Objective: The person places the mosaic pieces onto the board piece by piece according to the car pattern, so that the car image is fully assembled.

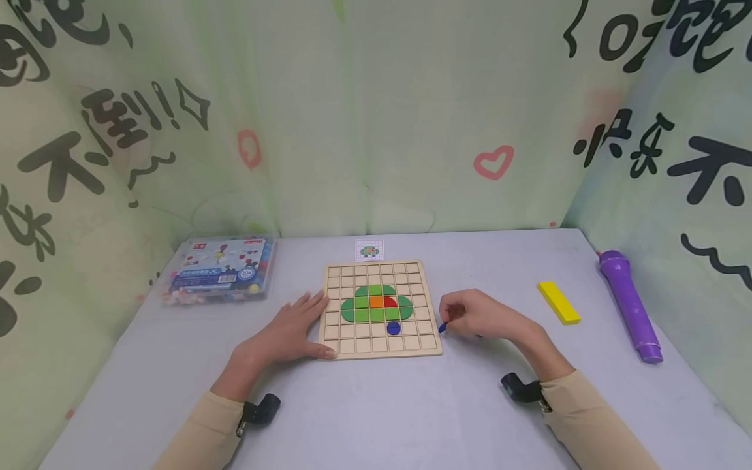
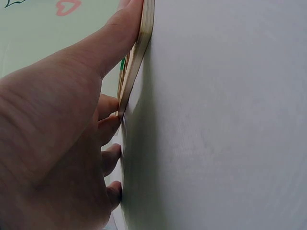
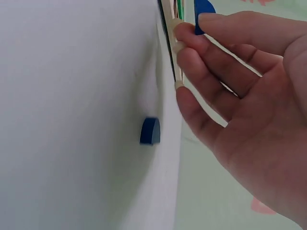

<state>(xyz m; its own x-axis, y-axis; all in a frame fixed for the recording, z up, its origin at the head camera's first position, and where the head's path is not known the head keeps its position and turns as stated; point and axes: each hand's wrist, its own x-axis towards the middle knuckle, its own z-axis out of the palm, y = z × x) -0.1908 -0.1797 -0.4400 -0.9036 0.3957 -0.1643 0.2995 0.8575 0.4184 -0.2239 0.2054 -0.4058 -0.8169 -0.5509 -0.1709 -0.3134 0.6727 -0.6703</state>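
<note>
A wooden grid board (image 1: 346, 346) lies on the table, with green, orange and red pieces (image 1: 376, 302) in its cells and a blue round (image 1: 393, 328) below them. My left hand (image 1: 294, 328) rests at the board's left side, thumb over the near corner and fingers along the edge. Just off the board's right edge, my right hand (image 1: 478, 314) pinches a small blue piece with a curved edge (image 3: 203, 14) between thumb and forefinger. Another blue piece with a rounded side (image 3: 150, 131) lies on the table beneath that hand.
Behind the board lies a small picture card (image 1: 369, 250) with a similar coloured figure. A clear box with a printed label (image 1: 220, 267) stands at the back left. To the right are a yellow block (image 1: 558, 302) and a purple tube (image 1: 631, 307). A printed curtain (image 1: 411, 117) surrounds the table.
</note>
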